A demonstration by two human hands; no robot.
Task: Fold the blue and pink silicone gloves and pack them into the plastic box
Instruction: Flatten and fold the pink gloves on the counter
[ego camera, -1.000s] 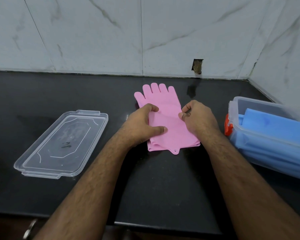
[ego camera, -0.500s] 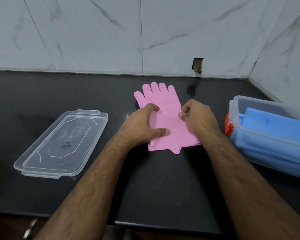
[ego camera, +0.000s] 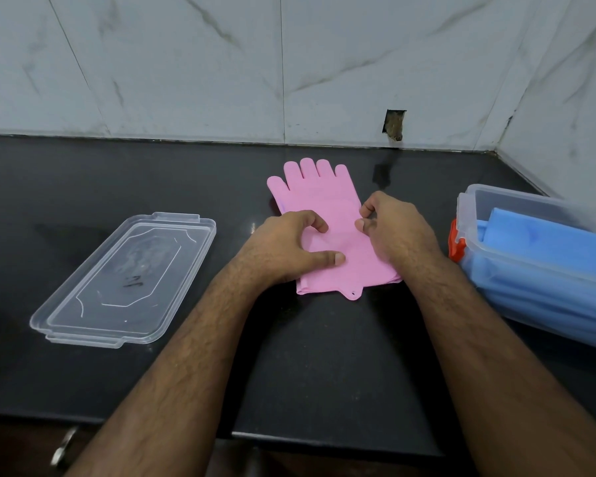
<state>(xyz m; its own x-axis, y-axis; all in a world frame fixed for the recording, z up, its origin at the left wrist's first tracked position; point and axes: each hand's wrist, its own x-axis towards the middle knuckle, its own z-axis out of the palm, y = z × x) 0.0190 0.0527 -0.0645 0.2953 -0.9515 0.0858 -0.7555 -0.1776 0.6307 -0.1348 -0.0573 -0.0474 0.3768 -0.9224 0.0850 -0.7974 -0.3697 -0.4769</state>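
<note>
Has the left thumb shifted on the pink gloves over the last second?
Yes. The left hand slid its thumb rightward across the pink gloves, away from the clear lid, toward the right hand. The gloves barely moved.

Lying flat on the black countertop [ego camera: 83,187], left side: a clear plastic lid [ego camera: 124,280]. Rising behind: a white marble-tiled wall [ego camera: 186,63], showing a small rough hole [ego camera: 394,125] near the base.
</note>
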